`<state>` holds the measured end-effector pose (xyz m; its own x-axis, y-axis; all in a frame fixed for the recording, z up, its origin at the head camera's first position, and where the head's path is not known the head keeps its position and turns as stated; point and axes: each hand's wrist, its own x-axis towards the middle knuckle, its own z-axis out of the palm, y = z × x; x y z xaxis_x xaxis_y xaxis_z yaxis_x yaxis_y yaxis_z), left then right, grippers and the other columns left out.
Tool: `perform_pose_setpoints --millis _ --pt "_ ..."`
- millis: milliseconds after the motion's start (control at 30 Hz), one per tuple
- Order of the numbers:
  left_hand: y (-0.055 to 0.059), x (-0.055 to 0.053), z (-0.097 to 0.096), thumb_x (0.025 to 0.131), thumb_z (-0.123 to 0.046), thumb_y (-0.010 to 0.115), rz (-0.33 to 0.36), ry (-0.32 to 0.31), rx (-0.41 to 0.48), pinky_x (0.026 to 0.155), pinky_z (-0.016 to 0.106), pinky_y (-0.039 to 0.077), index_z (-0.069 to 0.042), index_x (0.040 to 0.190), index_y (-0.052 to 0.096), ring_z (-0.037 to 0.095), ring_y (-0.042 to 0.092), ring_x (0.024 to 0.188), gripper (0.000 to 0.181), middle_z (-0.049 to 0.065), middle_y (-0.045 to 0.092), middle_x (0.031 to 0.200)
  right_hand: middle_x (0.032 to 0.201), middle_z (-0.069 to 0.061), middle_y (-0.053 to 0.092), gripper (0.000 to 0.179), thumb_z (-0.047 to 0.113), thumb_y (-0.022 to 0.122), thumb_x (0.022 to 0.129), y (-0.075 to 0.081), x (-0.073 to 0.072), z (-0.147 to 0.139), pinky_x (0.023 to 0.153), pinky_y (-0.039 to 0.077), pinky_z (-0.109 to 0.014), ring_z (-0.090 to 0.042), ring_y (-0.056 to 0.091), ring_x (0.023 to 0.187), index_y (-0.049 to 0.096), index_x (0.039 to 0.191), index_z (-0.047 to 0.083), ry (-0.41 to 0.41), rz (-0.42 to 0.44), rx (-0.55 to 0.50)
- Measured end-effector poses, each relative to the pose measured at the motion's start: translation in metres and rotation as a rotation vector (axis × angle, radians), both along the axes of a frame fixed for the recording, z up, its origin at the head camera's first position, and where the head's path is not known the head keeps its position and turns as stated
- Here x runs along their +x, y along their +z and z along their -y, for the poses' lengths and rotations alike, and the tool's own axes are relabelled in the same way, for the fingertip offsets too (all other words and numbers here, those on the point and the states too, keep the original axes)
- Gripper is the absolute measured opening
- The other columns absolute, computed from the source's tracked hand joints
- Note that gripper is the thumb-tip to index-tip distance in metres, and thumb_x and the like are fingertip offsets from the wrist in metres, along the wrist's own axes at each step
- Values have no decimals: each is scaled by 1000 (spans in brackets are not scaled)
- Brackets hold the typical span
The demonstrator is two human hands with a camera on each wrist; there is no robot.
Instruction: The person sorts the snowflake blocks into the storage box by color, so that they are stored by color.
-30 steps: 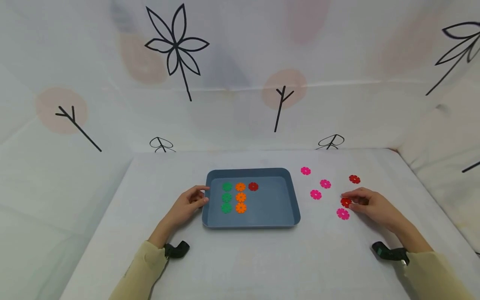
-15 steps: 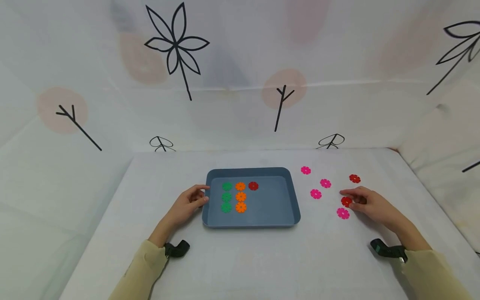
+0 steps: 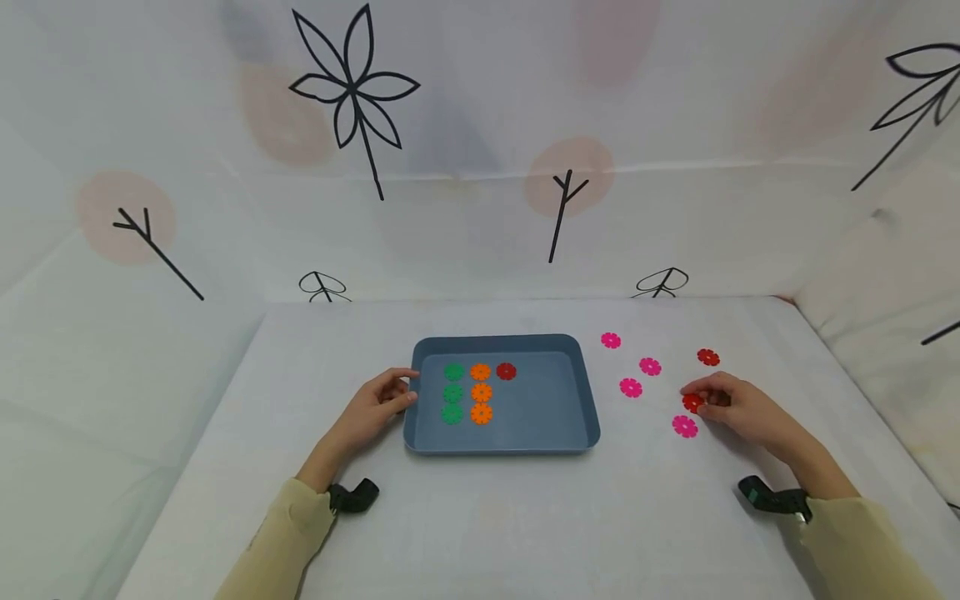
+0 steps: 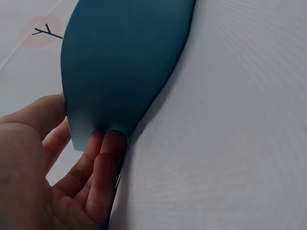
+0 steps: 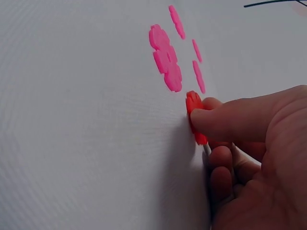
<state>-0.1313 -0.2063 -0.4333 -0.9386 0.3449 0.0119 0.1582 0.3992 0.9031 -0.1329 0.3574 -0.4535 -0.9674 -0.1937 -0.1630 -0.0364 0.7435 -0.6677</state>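
Observation:
My left hand (image 3: pixel 372 408) holds the left edge of the blue-grey tray (image 3: pixel 542 410), fingers against its outer wall in the left wrist view. Inside the tray, flower-shaped plastic discs lie in columns: three green (image 3: pixel 453 392), three orange (image 3: pixel 482 392) and one dark red (image 3: pixel 506 372). Right of the tray, my right hand (image 3: pixel 753 421) pinches a red flower-shaped disc (image 5: pixel 194 103) between thumb and fingers, close over the white cloth. One pink disc (image 3: pixel 685 427) lies just nearer than that hand, and another red disc (image 3: pixel 708 357) lies beyond it.
Three more pink discs (image 3: pixel 631 387) lie between the tray and my right hand. A white cloth (image 3: pixel 525 525) covers the table, and a patterned curtain (image 3: pixel 465 233) rises behind it. Each wrist carries a black camera (image 3: pixel 354 497).
Almost nothing moves. My right index finger stretches out slightly and draws back toward the red disc, while my left hand stays on the tray.

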Motion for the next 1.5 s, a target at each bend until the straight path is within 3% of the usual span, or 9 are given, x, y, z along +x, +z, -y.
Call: perform_pose_setpoints --millis 233,533,800,1000,1200,1500 --pt "-1 -1 2 100 -12 62 -6 -1 6 64 25 42 4 135 55 19 53 78 39 13 58 100 112 -16 55 36 9 71 90 0 -1 2 72 49 -23 -31 49 100 58 122 0 -9 -28 -21" --pt "-1 1 1 100 -13 62 2 7 -3 65 25 43 3 135 55 28 54 81 39 13 58 101 112 -17 58 28 9 66 95 -2 3 -3 70 51 -23 -31 50 102 59 120 -1 -39 -42 -39" --pt "-1 1 0 100 -13 62 -7 0 2 67 26 43 3 135 55 20 53 79 39 11 58 100 117 -22 58 32 16 63 99 -1 1 -9 70 52 -22 -35 52 104 57 126 -2 -64 -101 -33" --pt "0 1 -1 100 -13 62 -4 6 -2 68 26 42 3 135 55 15 52 78 39 12 58 100 121 -25 56 35 18 63 99 9 -4 1 69 51 -20 -39 52 108 58 128 -2 -62 -137 -41" --pt "1 2 -1 100 -13 62 1 8 -3 69 26 43 3 135 55 16 53 79 39 11 57 101 118 -21 60 31 16 63 99 23 -12 20 72 54 -24 -34 57 102 58 126 1 -17 -157 -76" --pt "0 2 0 100 -13 61 3 8 -2 70 26 43 3 135 55 17 53 81 39 12 58 101 117 -17 62 31 17 63 99 38 -29 51 79 55 -29 -33 62 100 59 127 3 42 -113 -110"
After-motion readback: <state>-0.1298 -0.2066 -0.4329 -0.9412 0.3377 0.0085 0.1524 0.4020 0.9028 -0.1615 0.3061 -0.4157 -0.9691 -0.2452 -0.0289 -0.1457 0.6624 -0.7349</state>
